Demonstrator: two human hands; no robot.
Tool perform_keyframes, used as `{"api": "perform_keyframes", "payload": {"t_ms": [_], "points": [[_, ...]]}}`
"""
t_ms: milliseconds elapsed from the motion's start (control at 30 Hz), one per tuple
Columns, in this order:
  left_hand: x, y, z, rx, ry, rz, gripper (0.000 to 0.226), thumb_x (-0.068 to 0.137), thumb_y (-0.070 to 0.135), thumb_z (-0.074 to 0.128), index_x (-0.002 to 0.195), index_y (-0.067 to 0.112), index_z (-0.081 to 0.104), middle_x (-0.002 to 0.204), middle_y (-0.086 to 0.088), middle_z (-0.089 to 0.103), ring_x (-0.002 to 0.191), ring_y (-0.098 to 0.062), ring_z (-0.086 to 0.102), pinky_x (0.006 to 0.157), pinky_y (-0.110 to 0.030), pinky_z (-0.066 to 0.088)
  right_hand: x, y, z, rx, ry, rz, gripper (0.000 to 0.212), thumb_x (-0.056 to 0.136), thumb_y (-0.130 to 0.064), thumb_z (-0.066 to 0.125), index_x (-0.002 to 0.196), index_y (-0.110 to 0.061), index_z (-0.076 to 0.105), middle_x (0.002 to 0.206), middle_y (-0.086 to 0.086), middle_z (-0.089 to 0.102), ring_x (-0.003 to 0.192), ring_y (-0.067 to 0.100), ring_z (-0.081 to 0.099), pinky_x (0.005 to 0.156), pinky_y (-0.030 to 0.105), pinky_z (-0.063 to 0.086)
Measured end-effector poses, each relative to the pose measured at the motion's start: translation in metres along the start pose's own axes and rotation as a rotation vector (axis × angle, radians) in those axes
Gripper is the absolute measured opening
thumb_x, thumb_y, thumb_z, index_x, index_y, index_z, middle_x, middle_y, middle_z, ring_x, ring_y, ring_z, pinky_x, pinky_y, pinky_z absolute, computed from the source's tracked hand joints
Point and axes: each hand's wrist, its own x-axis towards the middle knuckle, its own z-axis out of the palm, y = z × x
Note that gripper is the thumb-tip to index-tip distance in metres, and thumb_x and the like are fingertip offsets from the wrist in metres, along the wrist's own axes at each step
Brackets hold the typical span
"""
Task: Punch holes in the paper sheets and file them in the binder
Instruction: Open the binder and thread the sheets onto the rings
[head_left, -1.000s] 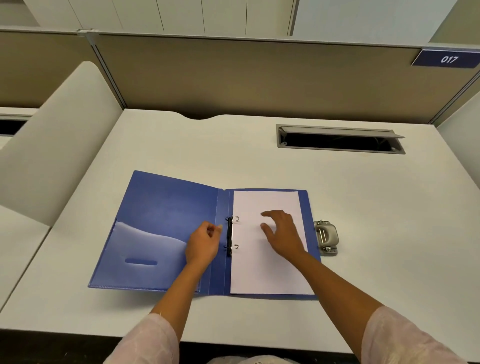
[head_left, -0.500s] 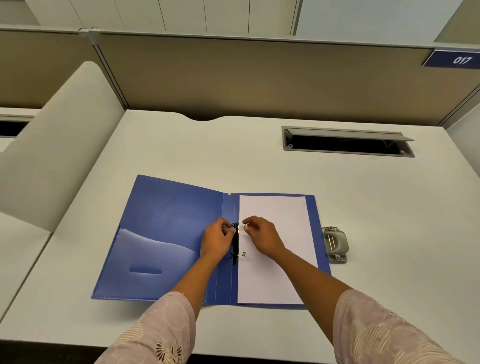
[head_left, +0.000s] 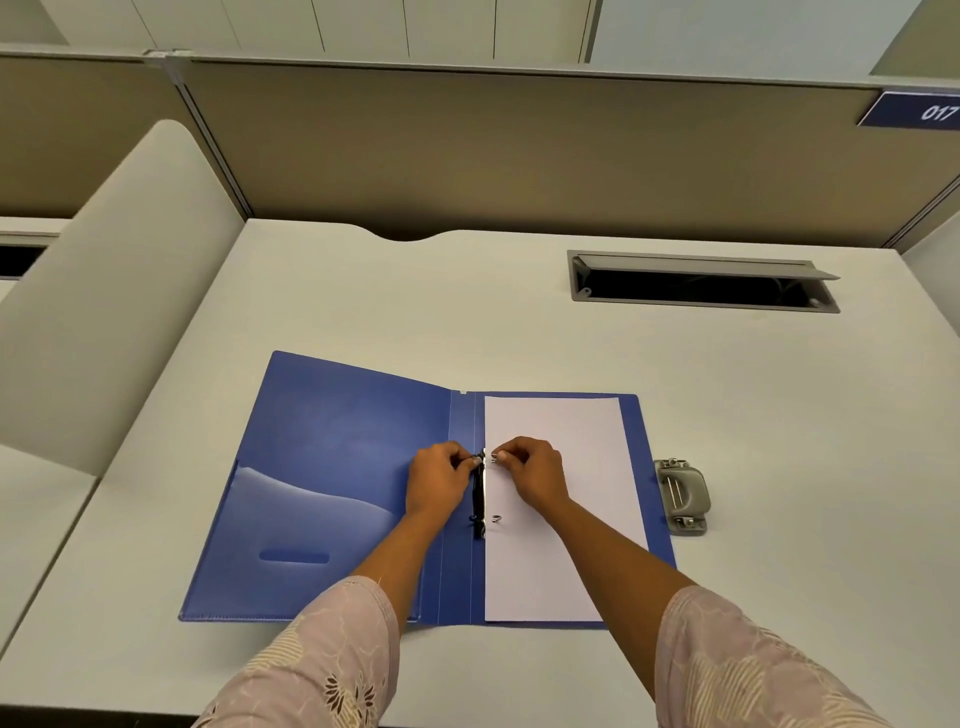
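the blue binder (head_left: 337, 467) is laid open and flat on the desk (head_left: 415, 301). the paper sheets (head_left: 561, 545) are seen on its right half, their left edge set against the ring mechanism (head_left: 478, 499) at the spine. the lower ring (head_left: 496, 518) is shown coming up through the paper, so punching is judged done and the sheets threaded. the hole punch (head_left: 683, 496) is left unheld just beside the binder's right edge. the left hand (head_left: 439, 483) is curled, its fingertips pinched on the upper end of the black mechanism. the right hand (head_left: 535, 475) is curled too, with the upper ring (head_left: 493, 457) pinched at its fingertips. whether that ring is snapped closed cannot be told. judged left: the rings to be closed and the cover folded over.
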Motion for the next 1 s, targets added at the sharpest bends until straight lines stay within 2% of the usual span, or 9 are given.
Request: {"api": "perform_keyframes", "payload": {"t_ms": [100, 300, 467, 633, 767, 867, 1000], "points": [[0.002, 0.000, 0.001, 0.091, -0.009, 0.055, 0.011, 0.087, 0.018, 0.066, 0.080, 0.012, 0.071, 0.077, -0.003, 0.070, 0.064, -0.013, 0.059, 0.058, -0.024, 0.049, 0.002, 0.000, 0.002, 0.026, 0.055, 0.059, 0.009, 0.085, -0.012, 0.067, 0.088, -0.011, 0.075, 0.091, 0.005, 0.074, 0.085, 0.015, 0.065, 0.079, 0.022, 0.047], [0.006, 0.002, 0.003, 0.205, -0.014, 0.119, 0.012, 0.089, 0.013, 0.061, 0.079, 0.008, 0.066, 0.079, -0.008, 0.068, 0.069, -0.020, 0.058, 0.063, -0.036, 0.054, 0.004, -0.002, 0.008, 0.051, 0.103, 0.133, 0.009, 0.084, -0.011, 0.068, 0.088, -0.011, 0.076, 0.092, 0.005, 0.075, 0.087, 0.016, 0.066, 0.086, 0.028, 0.051], [0.007, 0.007, 0.004, 0.243, -0.048, 0.150, 0.013, 0.088, 0.008, 0.058, 0.076, 0.010, 0.062, 0.078, -0.008, 0.065, 0.070, -0.022, 0.058, 0.060, -0.034, 0.050, 0.005, -0.007, 0.012, 0.033, 0.101, 0.137, 0.009, 0.083, -0.012, 0.070, 0.089, -0.012, 0.076, 0.091, 0.005, 0.075, 0.080, 0.014, 0.065, 0.078, 0.023, 0.049], [0.011, 0.007, 0.005, 0.240, -0.045, 0.126, 0.011, 0.089, 0.009, 0.059, 0.079, 0.011, 0.063, 0.081, -0.008, 0.066, 0.072, -0.021, 0.059, 0.063, -0.034, 0.053, 0.007, -0.014, 0.014, -0.004, 0.111, 0.134, 0.010, 0.083, -0.011, 0.069, 0.090, -0.011, 0.076, 0.091, 0.005, 0.075, 0.075, 0.012, 0.062, 0.073, 0.021, 0.046], [0.021, 0.013, 0.003, 0.240, -0.066, 0.121, 0.010, 0.090, 0.016, 0.061, 0.084, 0.010, 0.067, 0.084, -0.008, 0.067, 0.073, -0.020, 0.059, 0.064, -0.033, 0.052, 0.012, -0.017, 0.011, -0.020, 0.122, 0.093, 0.011, 0.086, -0.012, 0.066, 0.092, -0.012, 0.075, 0.092, 0.006, 0.074, 0.078, 0.013, 0.063, 0.077, 0.023, 0.049], [0.027, 0.013, 0.003, 0.201, -0.072, 0.105, 0.011, 0.090, 0.021, 0.062, 0.086, 0.013, 0.068, 0.084, -0.005, 0.068, 0.073, -0.018, 0.061, 0.063, -0.030, 0.052, 0.013, -0.016, 0.007, -0.050, 0.097, 0.033, 0.013, 0.089, -0.015, 0.062, 0.094, -0.013, 0.074, 0.094, 0.005, 0.074, 0.083, 0.015, 0.065, 0.085, 0.033, 0.055], [0.021, 0.005, 0.003, 0.130, -0.050, 0.122, 0.014, 0.090, 0.026, 0.062, 0.092, 0.013, 0.070, 0.089, -0.004, 0.070, 0.076, -0.016, 0.063, 0.069, -0.030, 0.056, -0.003, -0.008, 0.001, -0.237, 0.029, -0.137, 0.026, 0.093, -0.032, 0.055, 0.111, -0.017, 0.067, 0.113, 0.001, 0.068, 0.103, 0.018, 0.060, 0.093, 0.033, 0.050]]}}
